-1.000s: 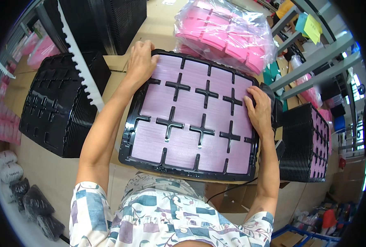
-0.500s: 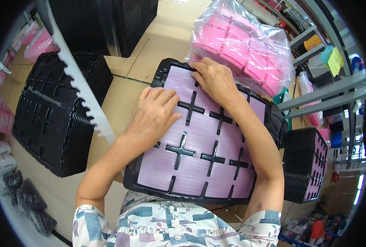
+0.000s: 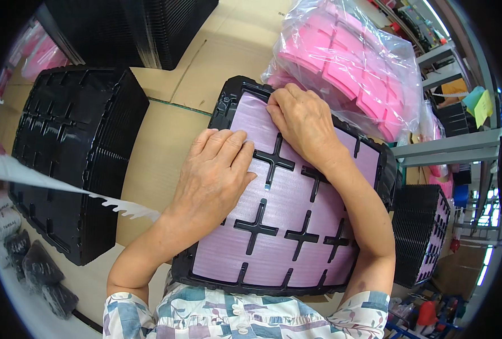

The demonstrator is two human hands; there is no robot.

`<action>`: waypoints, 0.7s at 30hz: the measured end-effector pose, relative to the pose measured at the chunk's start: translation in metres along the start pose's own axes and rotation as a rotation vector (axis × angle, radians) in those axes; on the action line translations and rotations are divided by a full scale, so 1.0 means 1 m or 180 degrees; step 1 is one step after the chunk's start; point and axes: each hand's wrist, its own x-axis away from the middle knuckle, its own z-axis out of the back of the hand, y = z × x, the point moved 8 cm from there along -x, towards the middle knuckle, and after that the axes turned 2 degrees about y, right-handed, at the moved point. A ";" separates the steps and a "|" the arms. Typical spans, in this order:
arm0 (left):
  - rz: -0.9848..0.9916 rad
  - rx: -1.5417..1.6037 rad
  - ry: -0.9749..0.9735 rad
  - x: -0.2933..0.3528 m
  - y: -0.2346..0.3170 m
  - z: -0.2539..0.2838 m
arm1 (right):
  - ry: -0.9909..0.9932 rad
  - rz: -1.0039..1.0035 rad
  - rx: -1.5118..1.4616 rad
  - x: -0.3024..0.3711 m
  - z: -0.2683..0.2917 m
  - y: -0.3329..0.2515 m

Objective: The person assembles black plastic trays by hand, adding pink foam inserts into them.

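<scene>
Work area: tan cardboard-covered surface (image 3: 155, 130), a grey metal frame (image 3: 448, 146) at right. Writing: dark print on the white wrapped bundles (image 3: 1, 229) at lower left, small and bent by the lens; a short dark mark on the cardboard near the top edge.

Black plastic tray (image 3: 224, 107) lies directly before the person, skewed, under both hands. A purple foam sheet (image 3: 279, 257) fills it, black cross-shaped ribs showing through the slots.

Left hand (image 3: 214, 172): palm down over the left part of the sheet, fingers loosely extended, thumb apart. Right hand (image 3: 303, 121): farther out, at the sheet's far edge beside the rim, fingers curled down; cannot tell whether they pinch anything.

Nearby: clear bag of pink foam pieces (image 3: 347, 62) just beyond the tray; nested black tray stacks at left (image 3: 59, 147), at top (image 3: 121, 34) and at right (image 3: 415, 234); white serrated strip (image 3: 129, 209) near the left forearm.
</scene>
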 end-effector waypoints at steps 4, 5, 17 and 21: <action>-0.0089 -0.0066 -0.0066 -0.003 0.003 -0.001 | -0.0123 0.0087 -0.0076 0.000 0.001 -0.002; -0.0108 -0.0052 -0.0135 -0.004 0.005 -0.002 | 0.0064 0.0210 -0.0220 0.000 0.006 -0.003; -0.0158 -0.0237 -0.0279 -0.004 0.008 -0.008 | -0.0822 -0.0636 -0.1460 -0.009 -0.002 0.012; -0.0142 -0.0286 -0.0340 -0.002 0.008 -0.009 | -0.0633 -0.0746 -0.1850 -0.005 -0.003 0.012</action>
